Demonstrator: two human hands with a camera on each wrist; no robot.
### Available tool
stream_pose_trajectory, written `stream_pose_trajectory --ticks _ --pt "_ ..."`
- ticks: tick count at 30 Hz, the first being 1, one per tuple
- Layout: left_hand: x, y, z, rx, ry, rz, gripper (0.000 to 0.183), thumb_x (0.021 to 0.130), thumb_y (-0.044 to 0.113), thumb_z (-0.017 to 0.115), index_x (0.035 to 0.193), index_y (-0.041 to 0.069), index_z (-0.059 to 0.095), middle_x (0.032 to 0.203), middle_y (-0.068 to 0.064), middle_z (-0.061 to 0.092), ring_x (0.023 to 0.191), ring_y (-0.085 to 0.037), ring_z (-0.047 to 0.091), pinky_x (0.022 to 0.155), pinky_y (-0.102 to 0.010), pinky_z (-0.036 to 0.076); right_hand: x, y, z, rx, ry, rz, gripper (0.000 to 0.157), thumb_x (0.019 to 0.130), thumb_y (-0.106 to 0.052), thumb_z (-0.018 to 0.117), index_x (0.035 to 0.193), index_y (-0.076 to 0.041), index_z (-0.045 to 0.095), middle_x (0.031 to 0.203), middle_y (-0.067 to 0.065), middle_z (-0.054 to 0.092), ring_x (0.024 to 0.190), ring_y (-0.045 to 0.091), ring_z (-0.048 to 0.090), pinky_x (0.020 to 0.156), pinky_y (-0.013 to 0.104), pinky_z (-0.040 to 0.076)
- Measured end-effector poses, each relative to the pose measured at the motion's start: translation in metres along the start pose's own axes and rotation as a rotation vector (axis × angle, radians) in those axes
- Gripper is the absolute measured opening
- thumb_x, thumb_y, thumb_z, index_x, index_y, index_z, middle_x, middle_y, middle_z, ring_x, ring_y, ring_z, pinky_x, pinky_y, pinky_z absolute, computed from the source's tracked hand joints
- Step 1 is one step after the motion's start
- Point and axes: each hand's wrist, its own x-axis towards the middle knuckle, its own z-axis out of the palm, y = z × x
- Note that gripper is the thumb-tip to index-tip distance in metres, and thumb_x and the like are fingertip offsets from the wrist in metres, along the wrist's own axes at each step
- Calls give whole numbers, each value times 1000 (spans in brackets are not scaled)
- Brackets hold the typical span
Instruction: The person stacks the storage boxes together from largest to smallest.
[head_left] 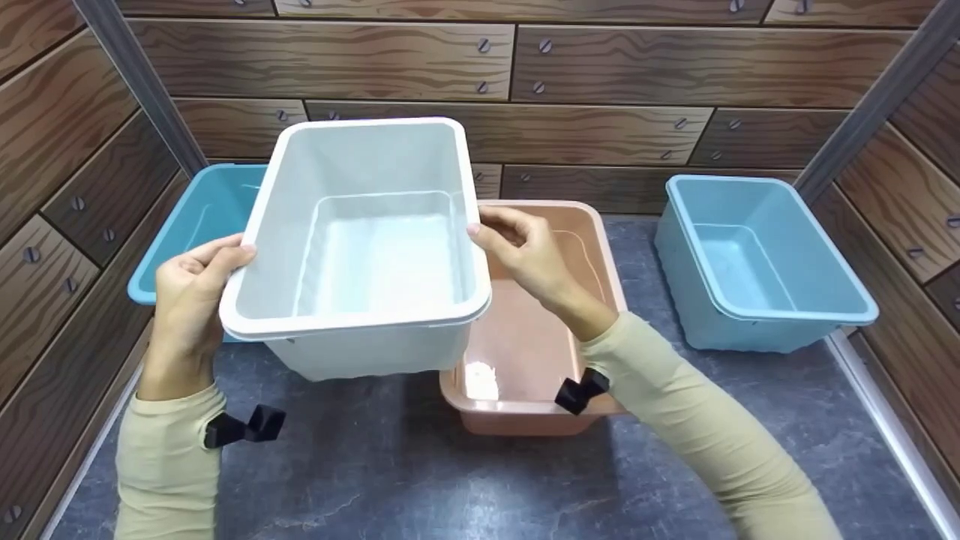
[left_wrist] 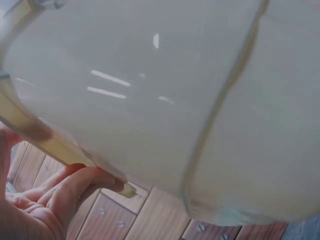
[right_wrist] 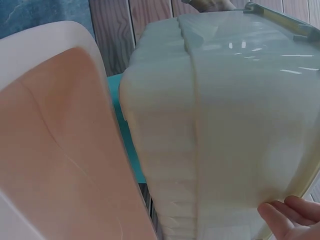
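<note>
Both hands hold a white plastic bin (head_left: 375, 161) by its long side rims, lifted above the tabletop and tilted so its inside faces the head camera. The bin has nothing in it. My left hand (head_left: 191, 292) grips the left rim, thumb on top and fingers curled beneath, as the left wrist view shows of the fingers (left_wrist: 80, 187). On the opposite rim, my right hand (head_left: 532, 259) pinches with thumb above and fingertips (right_wrist: 280, 212) against the outer wall. Below and to the right of the white bin stands a pink-orange bin (head_left: 525, 337), partly covered by it and the right forearm.
A teal bin (head_left: 176, 240) stands at the back left, mostly hidden behind the white one. At the right sits a light blue bin (head_left: 757, 247). Wood-patterned walls (head_left: 645, 67) close in the dark grey tabletop (head_left: 375, 465) at the back and both sides.
</note>
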Motion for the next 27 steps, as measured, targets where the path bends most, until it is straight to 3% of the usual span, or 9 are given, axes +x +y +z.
stream_pose_trajectory --ticks 27 --pt "-2 -2 8 -9 -17 -17 24 86 1 58 83 17 76 73 2 75 63 -9 72 57 -22 59 -5 -4 -8 -13 16 7 36 90 -6 56 121 12 60 118 27 65 92 -1 65 89 18 55"
